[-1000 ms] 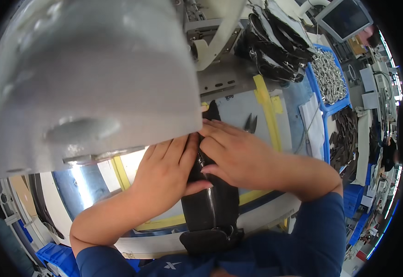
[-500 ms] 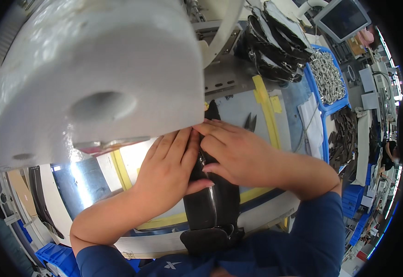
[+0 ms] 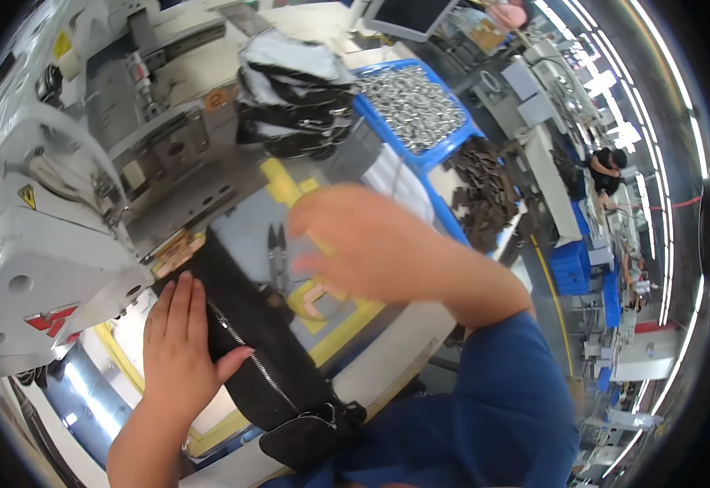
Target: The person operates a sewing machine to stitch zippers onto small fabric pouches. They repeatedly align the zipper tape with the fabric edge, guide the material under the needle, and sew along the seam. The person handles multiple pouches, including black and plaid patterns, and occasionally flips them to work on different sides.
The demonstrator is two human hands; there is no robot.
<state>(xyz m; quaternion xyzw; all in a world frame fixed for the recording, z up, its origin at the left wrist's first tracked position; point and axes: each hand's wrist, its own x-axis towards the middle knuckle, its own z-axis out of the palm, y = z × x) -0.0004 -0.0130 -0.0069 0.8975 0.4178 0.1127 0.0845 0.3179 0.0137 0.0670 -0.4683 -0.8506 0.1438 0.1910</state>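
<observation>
My left hand [image 3: 182, 333] lies flat on a black zippered fabric piece [image 3: 261, 407], fingers stretched toward the white sewing machine head [image 3: 54, 268] and thumb beside the metal zipper [image 3: 241, 337]. My right hand [image 3: 347, 244] is raised right of the fabric, smeared by motion, so its finger shape is unclear. Black-bladed snips [image 3: 277, 260] lie just left of it, on the pale work plate [image 3: 241, 228] edged with yellow tape [image 3: 277, 179].
Behind sit stacked black-and-white pieces [image 3: 294, 89], a blue tray [image 3: 456, 220] of dark strips, another of silver hardware [image 3: 408, 106], and a screen [image 3: 408, 12]. A co-worker [image 3: 603, 171] is at a far bench. A blue crate [image 3: 568, 268] stands to the right.
My right hand has lifted off the fabric and moved rightward. My left hand stays on it. The view has swung right and up, uncovering more of the machine and workshop.
</observation>
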